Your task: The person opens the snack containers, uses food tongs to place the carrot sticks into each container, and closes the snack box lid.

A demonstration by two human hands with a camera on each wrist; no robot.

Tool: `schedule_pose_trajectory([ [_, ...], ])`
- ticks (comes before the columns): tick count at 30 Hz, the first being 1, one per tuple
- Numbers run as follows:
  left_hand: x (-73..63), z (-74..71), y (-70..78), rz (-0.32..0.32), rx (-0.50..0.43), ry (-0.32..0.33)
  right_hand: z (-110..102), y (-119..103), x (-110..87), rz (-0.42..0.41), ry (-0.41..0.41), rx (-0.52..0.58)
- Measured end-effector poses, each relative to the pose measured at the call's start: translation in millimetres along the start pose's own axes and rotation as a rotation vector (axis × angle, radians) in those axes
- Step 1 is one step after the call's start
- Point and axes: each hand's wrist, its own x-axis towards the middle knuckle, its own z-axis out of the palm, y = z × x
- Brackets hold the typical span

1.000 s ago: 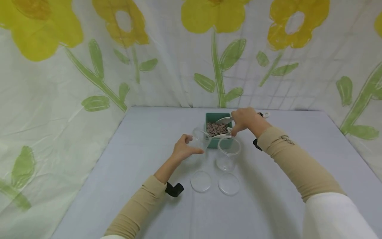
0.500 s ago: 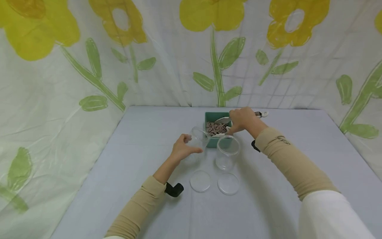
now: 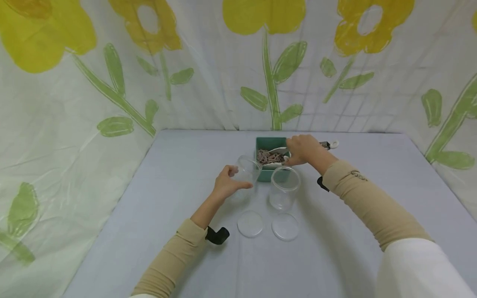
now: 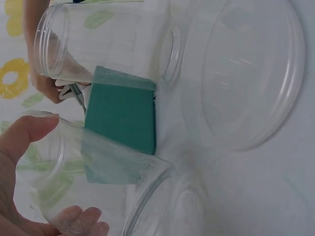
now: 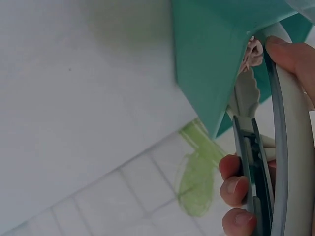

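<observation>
My left hand (image 3: 226,184) grips a clear jar (image 3: 246,170) between thumb and fingers. The jar is tilted, its mouth leaning toward a green box (image 3: 265,176). Short brownish pieces (image 3: 265,157) lie inside that box. My right hand (image 3: 303,149) reaches over the box and holds a pair of tongs (image 5: 294,147), thumb on one arm and fingers round the other. The tongs' pale ends sit spread among the pieces. In the left wrist view, the box wall (image 4: 120,115) shows through the held jar, which has nothing in it.
A second clear jar (image 3: 283,198) stands upright just in front of the box. Two clear round lids, a left one (image 3: 250,224) and a right one (image 3: 285,227), lie flat nearer me. A flower-painted sheet (image 3: 208,95) hangs behind the table (image 3: 179,165).
The tongs' ends have shifted slightly within the box, stirring the brownish pieces. The left hand keeps its grip on the tilted jar, and the head view has moved a little.
</observation>
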Motion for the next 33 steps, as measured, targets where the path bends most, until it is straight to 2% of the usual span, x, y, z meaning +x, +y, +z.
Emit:
schedule_pose_trajectory([
  [9,-0.9,-2.3,3.5,0.014,-0.007,0.002,-4,5,-3.5,0.009,0.008,0.034],
  [25,0.3,-1.4,-1.1,0.008,-0.017,-0.024,7,14,-8.3,0.027,0.043,0.084],
  [33,0.2,-1.3,0.0,0.002,-0.007,-0.020,5,24,-18.6,0.066,0.058,0.162],
])
